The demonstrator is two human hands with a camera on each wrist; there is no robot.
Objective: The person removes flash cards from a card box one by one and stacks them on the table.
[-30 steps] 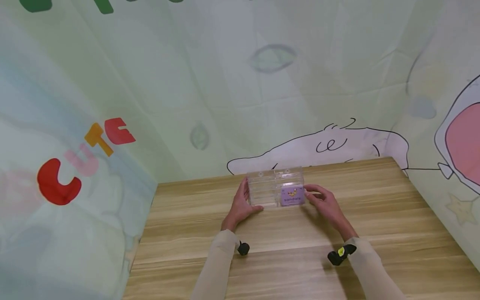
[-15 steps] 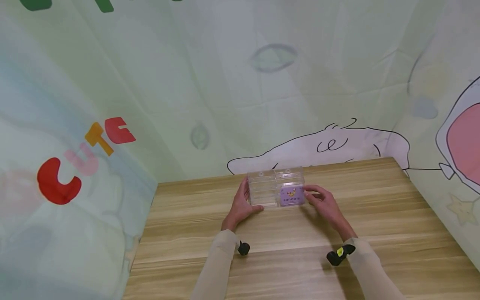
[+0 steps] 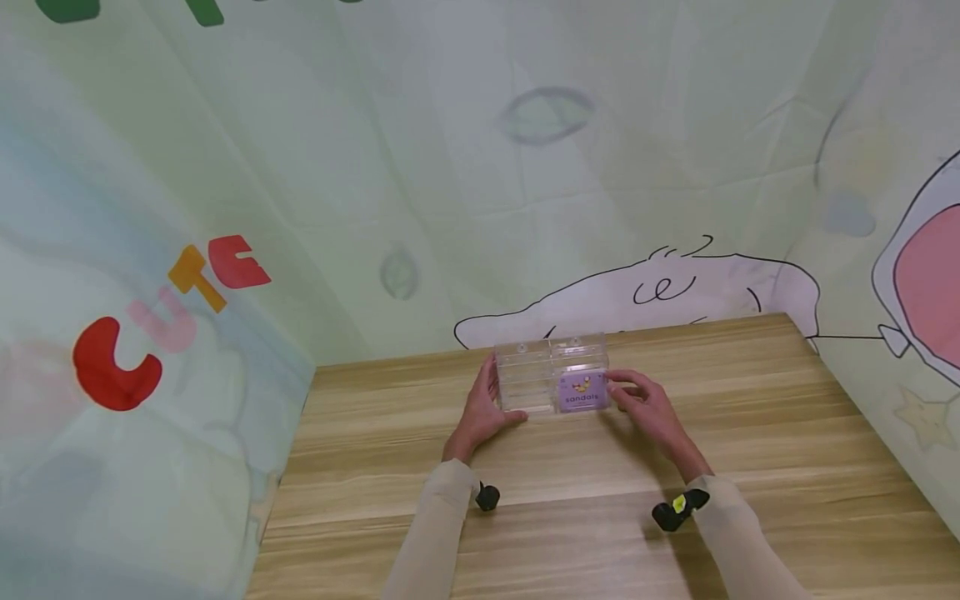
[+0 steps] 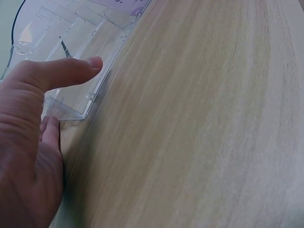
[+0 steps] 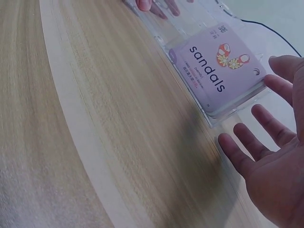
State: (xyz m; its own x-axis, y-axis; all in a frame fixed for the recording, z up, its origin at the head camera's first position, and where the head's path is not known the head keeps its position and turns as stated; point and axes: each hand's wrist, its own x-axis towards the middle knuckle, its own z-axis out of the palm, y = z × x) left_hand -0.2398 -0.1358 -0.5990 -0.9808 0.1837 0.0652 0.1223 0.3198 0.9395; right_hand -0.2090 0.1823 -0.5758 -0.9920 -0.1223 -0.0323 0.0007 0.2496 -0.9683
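A clear plastic card holder with two columns of stepped compartments stands near the table's back edge. My left hand grips its left end, thumb across the front and fingers at the side. A purple "sandals" card sits in the front right compartment; in the right wrist view, it seems to have several layers at its edge. My right hand is at the card's right side, index fingertip touching the edge. The thumb is close by, and the other fingers spread loosely, holding nothing.
The wooden table extends toward me and to both sides. Behind it hangs a printed cloth backdrop. A black wrist camera sits on the right wrist, and another small black camera on the left.
The sandals card has shifted slightly left within its compartment, and the right hand has moved slightly left with it. The left hand and the card holder have stayed in place.
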